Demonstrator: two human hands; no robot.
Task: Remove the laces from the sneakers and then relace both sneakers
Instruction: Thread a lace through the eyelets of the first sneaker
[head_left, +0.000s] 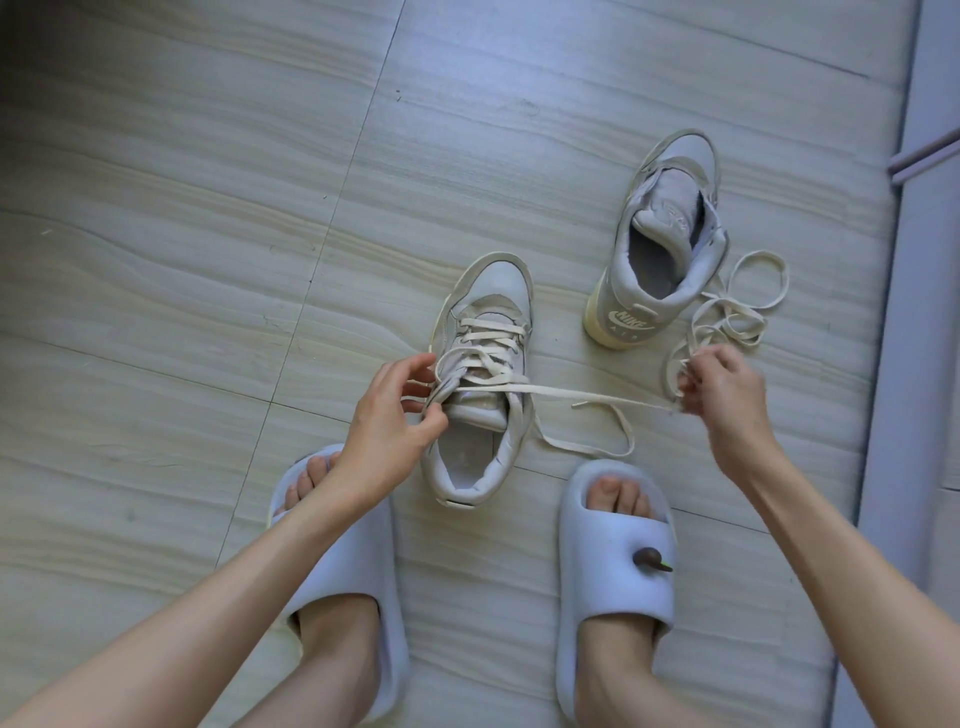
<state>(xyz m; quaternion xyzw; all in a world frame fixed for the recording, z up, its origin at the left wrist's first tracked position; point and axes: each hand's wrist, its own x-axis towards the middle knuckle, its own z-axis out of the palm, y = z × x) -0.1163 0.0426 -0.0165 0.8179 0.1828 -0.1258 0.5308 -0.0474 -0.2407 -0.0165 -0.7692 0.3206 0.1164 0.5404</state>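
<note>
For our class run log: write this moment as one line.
near sneaker: part laced | left hand: pinches lace at eyelets | right hand: pulls lace end | far sneaker: unlaced

Home interior, pale streaked floor tiles (208, 234), person's feet in soft house slippers (618, 561)

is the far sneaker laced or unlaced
Unlaced. The far grey sneaker stands upright with bare eyelets and an open tongue; a loose cream lace lies piled on the floor beside it.
</note>
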